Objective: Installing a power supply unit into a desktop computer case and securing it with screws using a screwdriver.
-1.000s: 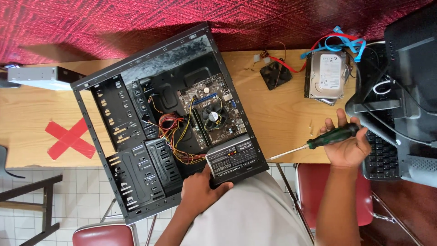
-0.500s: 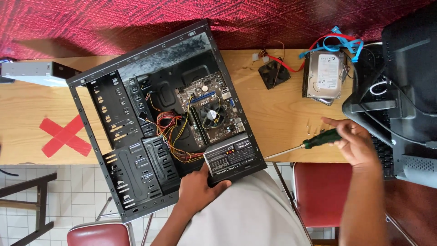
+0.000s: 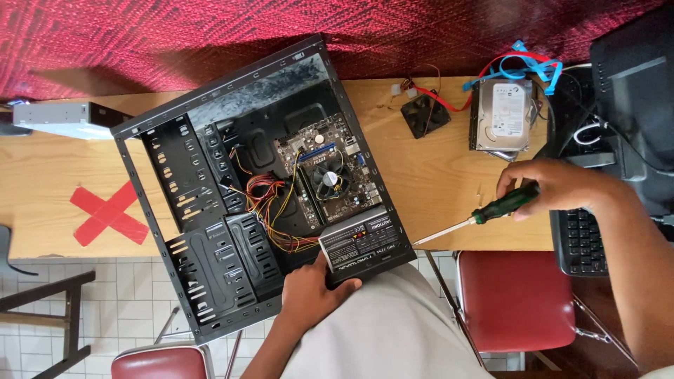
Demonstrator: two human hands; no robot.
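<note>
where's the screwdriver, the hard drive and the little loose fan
screwdriver (image 3: 505, 203), head view, on the green handle in the right hand
hard drive (image 3: 507, 112), head view, on its silver top label
fan (image 3: 425, 116), head view, on the black hub

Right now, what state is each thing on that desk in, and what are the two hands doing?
Computer case: lying on its side, panel off, insides exposed.
Power supply: inside the case's near corner.
Left hand: resting on the power supply's edge.
Right hand: gripping the screwdriver.
Screwdriver: green-handled, tip towards the case.
Hard drive: loose on the desk.
Small fan: loose, outside the case.
</note>
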